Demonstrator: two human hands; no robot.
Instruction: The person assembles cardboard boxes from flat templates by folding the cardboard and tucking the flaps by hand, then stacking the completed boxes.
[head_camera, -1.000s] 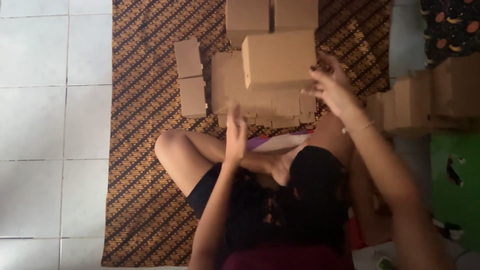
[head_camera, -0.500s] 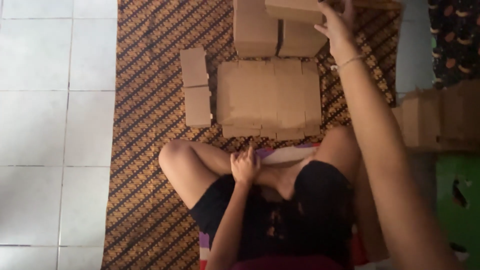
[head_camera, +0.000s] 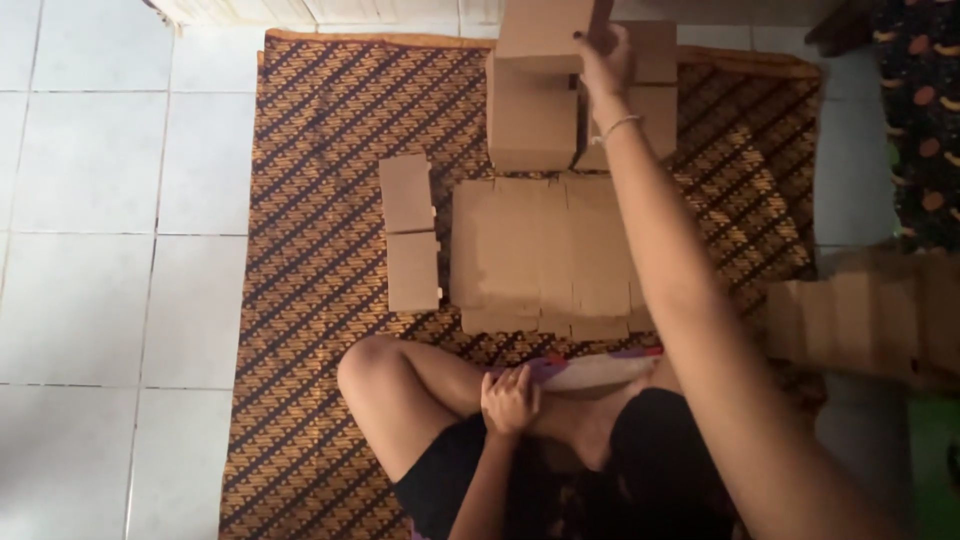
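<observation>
Since half a second before, the right hand (head_camera: 600, 60) had carried the folded cardboard box (head_camera: 545, 30) farther toward the mat's far edge, fingers clamped on its near corner above the stacked boxes (head_camera: 530, 125). The left hand (head_camera: 510, 400) lay loosely curled on the lap, holding nothing. Squaring the box over the stack before letting go would probably keep it steady; flat cardboard blanks (head_camera: 545, 255) covered the patterned mat (head_camera: 320, 200) at its middle.
</observation>
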